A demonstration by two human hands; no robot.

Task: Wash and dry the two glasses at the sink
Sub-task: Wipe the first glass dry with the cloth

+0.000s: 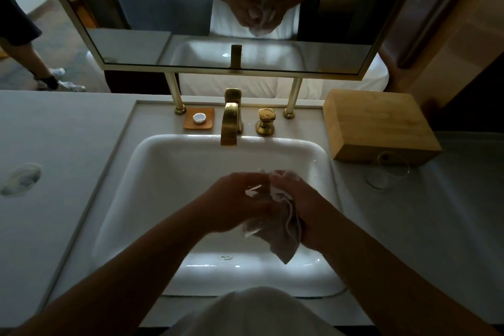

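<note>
Over the white sink (169, 161), my left hand (231, 199) grips a clear glass (252, 226) lying on its side. My right hand (302, 204) holds a grey cloth (283, 240) bunched against the glass's mouth, with a corner of the cloth hanging down. A second clear glass (388, 172) stands upright on the counter to the right of the sink, in front of a wooden box. The gold faucet (230, 120) shows no running water.
The wooden box (381, 125) sits at the back right. An orange soap dish (198, 118) with a wrapped soap lies left of the faucet, a gold handle (266, 121) right of it. A mirror (218, 8) hangs behind. Another person's legs (41, 68) appear far left.
</note>
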